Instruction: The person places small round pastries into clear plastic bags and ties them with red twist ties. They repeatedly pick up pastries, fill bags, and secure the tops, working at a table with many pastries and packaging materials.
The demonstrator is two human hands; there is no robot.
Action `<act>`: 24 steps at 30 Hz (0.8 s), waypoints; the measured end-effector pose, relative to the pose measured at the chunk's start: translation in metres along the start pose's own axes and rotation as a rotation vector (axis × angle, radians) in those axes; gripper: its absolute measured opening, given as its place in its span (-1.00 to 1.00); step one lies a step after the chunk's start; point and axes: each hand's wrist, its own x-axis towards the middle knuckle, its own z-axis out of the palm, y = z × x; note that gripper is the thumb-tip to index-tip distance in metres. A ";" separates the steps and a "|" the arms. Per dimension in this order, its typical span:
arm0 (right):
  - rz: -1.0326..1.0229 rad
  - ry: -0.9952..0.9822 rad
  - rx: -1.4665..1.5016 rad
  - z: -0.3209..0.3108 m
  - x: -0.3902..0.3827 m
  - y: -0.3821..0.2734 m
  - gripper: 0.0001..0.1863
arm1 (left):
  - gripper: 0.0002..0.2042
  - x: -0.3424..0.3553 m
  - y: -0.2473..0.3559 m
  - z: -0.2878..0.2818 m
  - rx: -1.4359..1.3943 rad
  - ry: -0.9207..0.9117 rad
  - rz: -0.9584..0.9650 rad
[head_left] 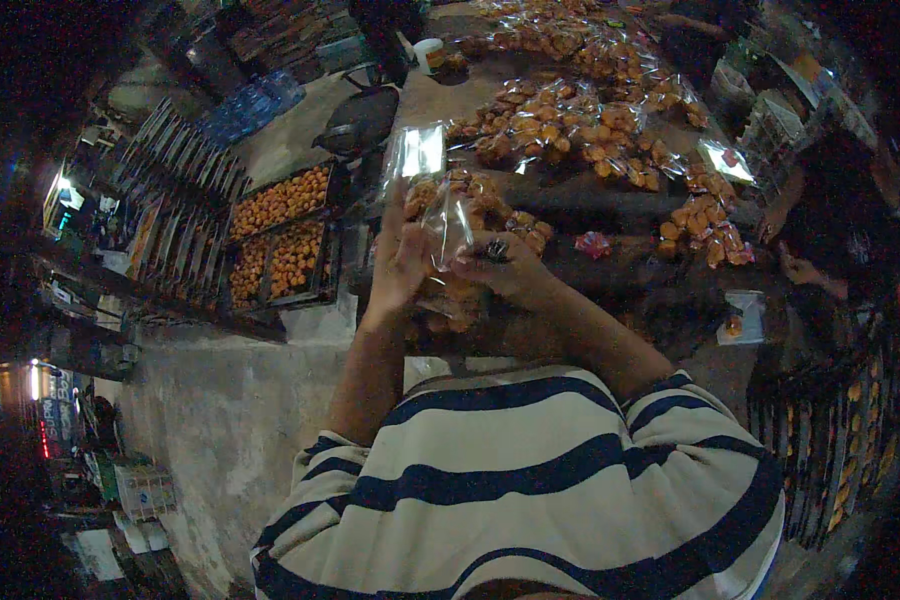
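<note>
Between my hands is a clear plastic bag (448,228), its crinkled film catching the light. My left hand (400,270) holds the bag's left side, fingers reaching up along the film and thumb toward the middle. My right hand (515,275) is closed at its right edge, pinching the film. A small dark bundle (495,250), too blurred to name, shows at the right fingers. Round golden-brown baked pieces (470,190) lie just beyond and below the hands, partly hidden by plastic. A bright white patch (422,150) shines on plastic above my left fingers.
Filled bags of baked pieces (580,125) heap across the far table. Trays of round pieces (280,200) stand at the left beside racked trays (185,150). A small pink packet (592,244) lies to the right. Another person's hand (805,270) is at the right edge, near more bags.
</note>
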 end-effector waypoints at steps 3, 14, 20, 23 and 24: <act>0.211 0.171 0.377 0.010 -0.001 0.003 -0.88 | -0.29 -0.013 0.015 0.000 0.311 0.076 0.133; -0.286 0.173 -0.580 0.028 -0.020 0.013 -0.74 | -0.76 -0.059 0.032 -0.007 -0.219 0.010 -0.377; -0.151 0.263 -0.604 0.002 -0.017 0.018 -0.73 | -0.61 -0.047 -0.011 0.004 -0.278 0.065 -0.388; 0.053 0.100 -0.817 -0.023 -0.015 0.020 -0.64 | -0.52 -0.031 -0.033 0.001 -0.303 0.085 -0.586; 0.133 0.010 -0.807 -0.031 -0.015 0.021 -0.62 | -0.51 -0.027 -0.042 0.004 -0.245 0.046 -0.525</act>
